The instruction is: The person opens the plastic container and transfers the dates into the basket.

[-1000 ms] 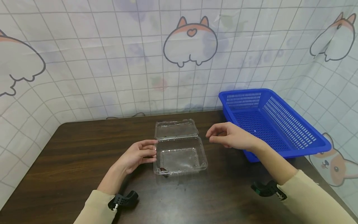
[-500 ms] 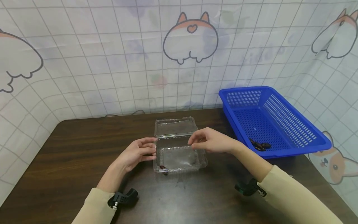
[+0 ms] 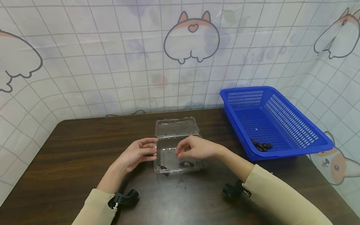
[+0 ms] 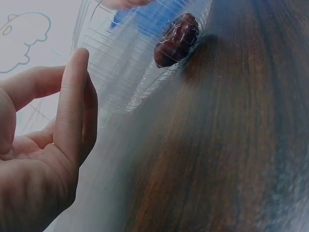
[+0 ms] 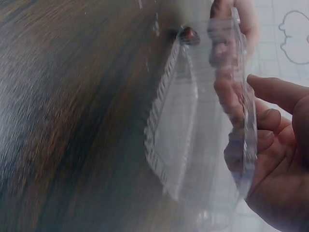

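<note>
An open clear plastic clamshell box [image 3: 170, 157] lies at the middle of the table, its lid folded back toward the wall. One dark brown-red, wrinkled date [image 4: 176, 40] sits in its front left corner. My left hand [image 3: 137, 154] rests against the box's left side, fingers fairly straight and touching the rim. Over the right half of the box hovers my right hand [image 3: 197, 148], its fingers loosely bent with the thumb apart, and nothing shows between them. In the right wrist view that hand appears behind the clear wall, with the date beyond at the top.
A blue perforated basket [image 3: 306, 122] stands at the right, with several dark dates [image 3: 261, 146] in its near left corner. Dark wood table [image 3: 84, 140] runs back to a patterned wall covering. Black wrist devices [image 3: 123, 198] hang under both forearms.
My right hand has moved left from beside the basket to above the box. The dates in the basket, hidden by the right arm at first, now show. My left hand stays put.
</note>
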Action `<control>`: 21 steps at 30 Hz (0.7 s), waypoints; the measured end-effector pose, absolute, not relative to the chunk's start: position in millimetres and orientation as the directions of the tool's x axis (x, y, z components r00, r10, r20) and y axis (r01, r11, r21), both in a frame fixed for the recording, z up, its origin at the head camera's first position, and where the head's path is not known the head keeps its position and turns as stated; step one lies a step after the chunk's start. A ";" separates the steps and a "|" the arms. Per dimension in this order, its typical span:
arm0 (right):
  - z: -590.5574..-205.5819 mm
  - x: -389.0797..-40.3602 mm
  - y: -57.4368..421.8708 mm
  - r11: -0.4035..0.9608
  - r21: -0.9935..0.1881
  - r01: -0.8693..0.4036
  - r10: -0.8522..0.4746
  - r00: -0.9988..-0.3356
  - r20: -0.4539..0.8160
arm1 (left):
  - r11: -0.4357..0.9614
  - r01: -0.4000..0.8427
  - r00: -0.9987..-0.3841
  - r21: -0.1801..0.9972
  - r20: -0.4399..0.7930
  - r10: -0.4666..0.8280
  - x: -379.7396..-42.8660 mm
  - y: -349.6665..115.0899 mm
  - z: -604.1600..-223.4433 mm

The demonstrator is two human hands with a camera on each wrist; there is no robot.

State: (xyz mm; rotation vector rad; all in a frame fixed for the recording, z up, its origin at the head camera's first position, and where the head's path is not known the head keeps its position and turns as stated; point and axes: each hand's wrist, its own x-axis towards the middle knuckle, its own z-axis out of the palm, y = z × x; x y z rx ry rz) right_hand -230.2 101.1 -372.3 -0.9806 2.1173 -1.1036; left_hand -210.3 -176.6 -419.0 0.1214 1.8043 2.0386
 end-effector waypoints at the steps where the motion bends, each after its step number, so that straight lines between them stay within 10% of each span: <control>1: -373.3 -230.4 98.8 0.395 -0.848 -0.354 -0.808 -0.572 -0.137 | -0.075 -0.245 -0.910 0.967 -0.203 0.360 -210.5 -176.6 -419.1; 21: -391.3 -226.7 61.2 0.472 -0.808 -0.353 -0.807 -0.541 -0.235 | -0.073 -0.247 -0.908 0.966 -0.204 0.365 -210.5 -176.8 -418.9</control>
